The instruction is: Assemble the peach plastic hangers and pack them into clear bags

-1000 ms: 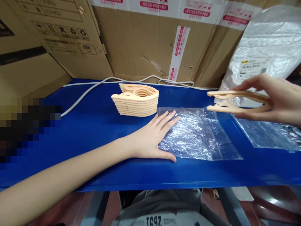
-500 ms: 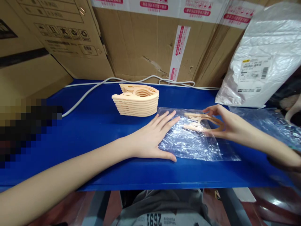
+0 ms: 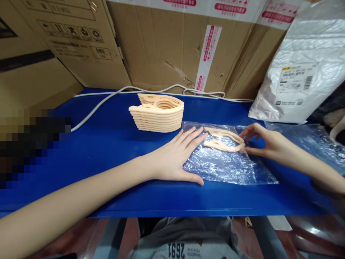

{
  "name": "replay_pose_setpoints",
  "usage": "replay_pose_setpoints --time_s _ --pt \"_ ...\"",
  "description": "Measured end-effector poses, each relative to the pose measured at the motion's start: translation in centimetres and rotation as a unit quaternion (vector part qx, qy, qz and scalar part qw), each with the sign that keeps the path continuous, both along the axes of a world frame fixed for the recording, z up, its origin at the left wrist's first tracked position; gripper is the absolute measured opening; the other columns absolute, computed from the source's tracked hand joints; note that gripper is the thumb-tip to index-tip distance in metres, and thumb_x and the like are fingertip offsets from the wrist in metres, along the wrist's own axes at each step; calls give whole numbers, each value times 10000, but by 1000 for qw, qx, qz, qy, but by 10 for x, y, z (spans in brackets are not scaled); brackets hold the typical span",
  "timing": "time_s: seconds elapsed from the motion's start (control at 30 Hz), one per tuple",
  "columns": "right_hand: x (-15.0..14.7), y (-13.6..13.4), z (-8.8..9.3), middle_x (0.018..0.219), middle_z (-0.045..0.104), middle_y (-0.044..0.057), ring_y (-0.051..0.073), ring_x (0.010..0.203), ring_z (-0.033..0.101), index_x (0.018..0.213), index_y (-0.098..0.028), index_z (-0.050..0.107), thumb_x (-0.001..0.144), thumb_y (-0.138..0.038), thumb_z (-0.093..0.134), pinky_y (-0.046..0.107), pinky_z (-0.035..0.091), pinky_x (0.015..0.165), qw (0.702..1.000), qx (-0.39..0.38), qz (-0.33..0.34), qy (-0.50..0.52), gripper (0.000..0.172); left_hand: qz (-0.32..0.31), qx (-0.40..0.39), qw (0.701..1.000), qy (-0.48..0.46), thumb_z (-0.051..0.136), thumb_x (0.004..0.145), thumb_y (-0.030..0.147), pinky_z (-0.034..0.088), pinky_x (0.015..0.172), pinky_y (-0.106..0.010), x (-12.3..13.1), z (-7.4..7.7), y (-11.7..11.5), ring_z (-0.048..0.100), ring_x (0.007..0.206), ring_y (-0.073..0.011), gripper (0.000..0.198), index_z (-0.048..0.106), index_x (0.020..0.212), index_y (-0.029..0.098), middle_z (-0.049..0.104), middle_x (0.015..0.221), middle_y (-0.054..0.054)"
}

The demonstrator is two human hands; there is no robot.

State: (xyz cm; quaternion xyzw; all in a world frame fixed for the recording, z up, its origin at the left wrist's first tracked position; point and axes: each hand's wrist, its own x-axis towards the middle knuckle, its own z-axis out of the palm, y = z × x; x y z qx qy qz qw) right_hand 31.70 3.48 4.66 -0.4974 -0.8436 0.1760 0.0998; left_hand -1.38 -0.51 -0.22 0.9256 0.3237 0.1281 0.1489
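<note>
My left hand (image 3: pixel 175 154) lies flat with fingers spread on the left part of a clear plastic bag (image 3: pixel 226 167), pressing it to the blue table. Inside the bag is a beige folding hanger (image 3: pixel 225 147), folded, its rounded end toward the bag's right side. My right hand (image 3: pixel 260 142) is at that rounded end, thumb and fingers apart, with the fingertips at its edge; whether they touch it is hard to tell. Behind my left hand stands a neat stack of matching folded hangers (image 3: pixel 159 120).
Cardboard boxes (image 3: pixel 151 46) line the back of the blue table (image 3: pixel 88 154). A white cable (image 3: pixel 99 106) runs along their base. At the right, a white mailing bag (image 3: pixel 293 79) with a label leans upright, with more clear plastic (image 3: pixel 304 135) beneath it.
The folding hanger has slid left, deeper into the clear bag. My right hand has loosened and drawn slightly right, to the hanger's rounded end. My left hand stays flat on the bag.
</note>
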Motion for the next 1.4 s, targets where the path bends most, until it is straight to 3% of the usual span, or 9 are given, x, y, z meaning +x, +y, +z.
replay_pose_setpoints --time_s 0.4,0.63,0.8,0.9,0.97,1.07,1.13,1.23,1.4 --pt "-38 2 -24 1020 690 71 217 845 643 1013 -245 474 814 -449 688 365 496 696 990 64 -10 127 357 -11 -5 1000 -10 538 785 797 84 1239 -515 0 -1 2 46 1529 -286 1135 72 1573 126 83 1649 -136" --pt "-43 4 -24 1085 713 80 246 941 662 1133 -264 463 840 -439 672 394 503 739 989 34 -9 141 400 -11 1 1000 -12 517 767 828 63 1239 -523 0 0 3 62 1525 -306 1150 110 1568 109 104 1644 -152" --pt "-44 2 -23 1070 712 83 235 886 673 1176 -263 476 827 -528 676 354 511 655 983 10 -35 181 482 -7 34 999 11 336 1005 579 139 1239 -453 -1 0 3 93 1525 -258 778 118 1562 82 137 1641 -144" --pt "-43 2 -21 1012 704 75 227 859 667 1206 -254 475 832 -510 677 326 503 601 986 27 -36 158 497 42 127 989 61 372 1021 490 205 1211 -475 4 4 -5 178 1502 -321 692 218 1541 61 228 1613 -174" --pt "-41 3 -20 998 696 65 226 885 669 1239 -252 462 851 -465 668 321 508 608 986 45 -16 158 488 81 192 973 97 410 1017 457 324 1143 -473 9 8 -15 346 1426 -356 628 361 1483 39 374 1541 -203" --pt "-39 3 -20 1038 703 54 231 973 675 1318 -274 443 886 -409 637 342 541 687 983 52 25 175 492 157 239 947 149 417 1019 276 524 833 -387 14 15 -28 652 1057 -295 404 573 1309 41 650 1249 -186" --pt "-39 2 -21 1086 715 50 238 1034 675 1376 -291 430 885 -396 648 396 554 829 983 39 47 172 548 191 243 934 181 455 992 202 521 661 -347 16 17 -33 682 849 -258 330 639 1222 54 708 1106 -157" --pt "-40 2 -22 1137 724 37 234 1091 671 1417 -304 423 873 -387 676 446 496 1011 985 19 65 161 605 207 240 927 202 511 960 160 519 622 -322 15 15 -33 682 821 -245 314 645 1222 51 715 1106 -147" --pt "-42 1 -24 1118 741 26 232 1075 688 1316 -289 504 889 -398 656 420 515 993 989 36 47 137 466 205 227 929 210 525 942 109 525 615 -311 13 14 -30 687 853 -239 281 668 1183 87 717 1106 -130"
